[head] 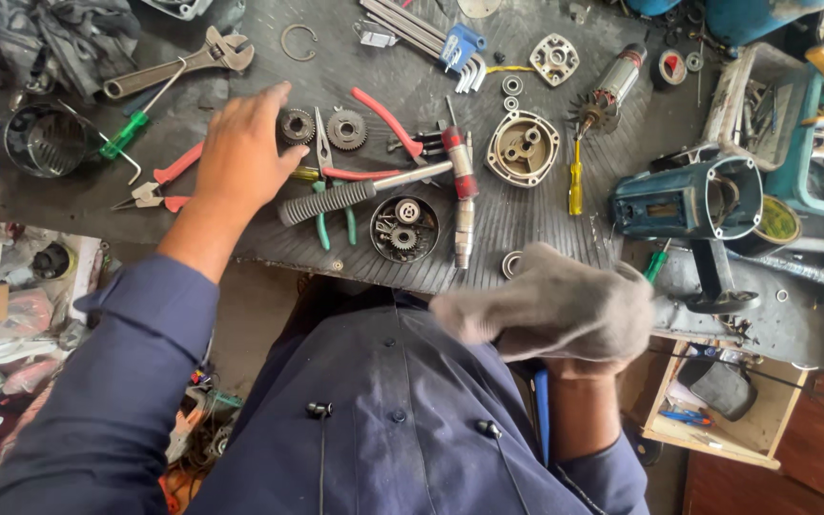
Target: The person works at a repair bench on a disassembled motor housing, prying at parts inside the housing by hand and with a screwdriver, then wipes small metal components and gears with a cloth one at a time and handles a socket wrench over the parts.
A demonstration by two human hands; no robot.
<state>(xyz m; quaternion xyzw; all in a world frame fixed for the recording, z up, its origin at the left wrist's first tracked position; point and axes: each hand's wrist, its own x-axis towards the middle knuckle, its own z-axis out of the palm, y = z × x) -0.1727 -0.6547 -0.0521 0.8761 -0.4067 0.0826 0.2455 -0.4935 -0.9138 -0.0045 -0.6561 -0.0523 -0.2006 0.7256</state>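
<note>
My left hand (pixel 240 153) is bare and rests on the dark rubber mat (pixel 526 224), fingers spread, fingertips touching a small gear (pixel 297 125). A second gear (pixel 346 129) lies just right of it. My right hand (pixel 555 305) wears a grey work glove and hovers near the mat's front edge, fingers curled; whether it holds anything is hidden. Close to the left hand lie a ribbed black handle with a metal shaft (pixel 360 191), green-handled pliers (pixel 321 162), red-handled pliers (pixel 159 186) and a round gear housing (pixel 403 229).
A blue power-tool body (pixel 684 200), a motor armature (pixel 607 95), a round metal cover (pixel 523 148), an adjustable wrench (pixel 178 67), a hex key set (pixel 464 52) and a yellow screwdriver (pixel 575 181) lie on the mat. Tool trays (pixel 765 95) stand right. A wooden drawer (pixel 717 401) sits below.
</note>
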